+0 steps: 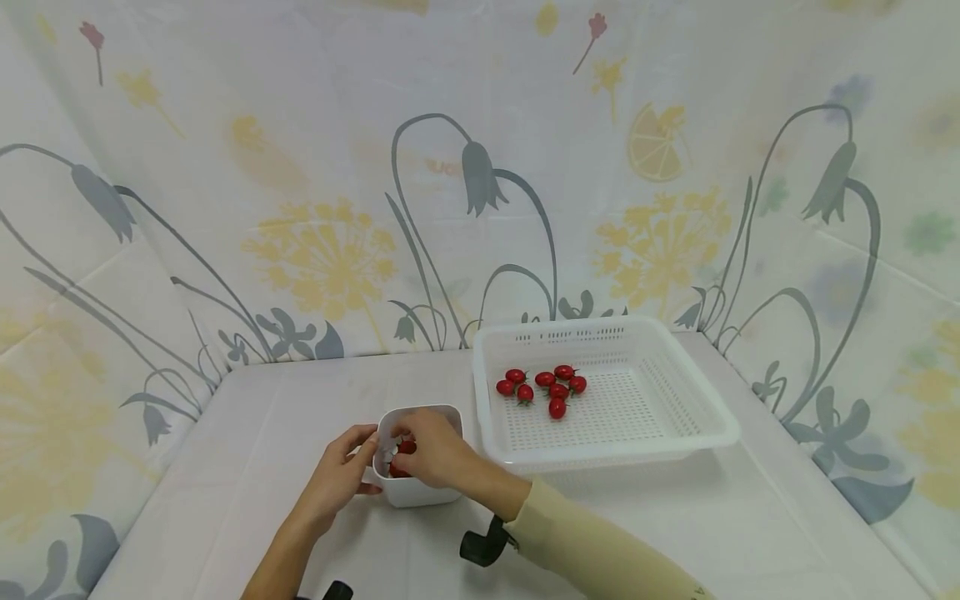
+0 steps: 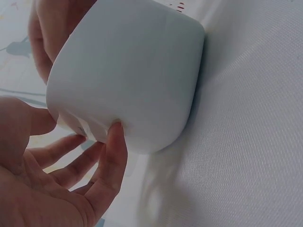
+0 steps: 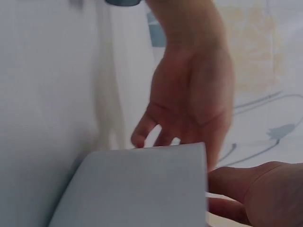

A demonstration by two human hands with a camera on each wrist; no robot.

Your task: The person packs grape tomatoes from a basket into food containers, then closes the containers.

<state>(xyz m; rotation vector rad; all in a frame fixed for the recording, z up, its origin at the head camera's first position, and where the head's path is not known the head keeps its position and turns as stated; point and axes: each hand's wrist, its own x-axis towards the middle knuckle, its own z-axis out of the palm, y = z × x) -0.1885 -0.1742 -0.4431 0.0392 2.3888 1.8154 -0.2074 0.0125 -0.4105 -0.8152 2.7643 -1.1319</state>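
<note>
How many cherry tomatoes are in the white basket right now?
7, clustered on the back-left part of the basket floor: tomatoes. More red ones show in the small white container under the right hand, partly hidden and not counted.

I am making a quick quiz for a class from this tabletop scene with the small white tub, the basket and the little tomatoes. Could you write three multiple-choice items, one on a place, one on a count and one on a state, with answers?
1. Where does the white tub stand?
A. Inside the basket
B. On the table, left of the basket
C. On the table, right of the basket

2. How many tomatoes lie in the basket?
A. Two
B. Seven
C. Fifteen

3. What is the right hand doing?
A. Reaching into the tub
B. Lying flat on the table
C. Lifting the basket

Answers: 1 B, the tub sits on the cloth beside the basket's left wall. 2 B, seven red ones show in the head view. 3 A, its fingers dip over the rim while the left hand steadies the tub's side.
</note>
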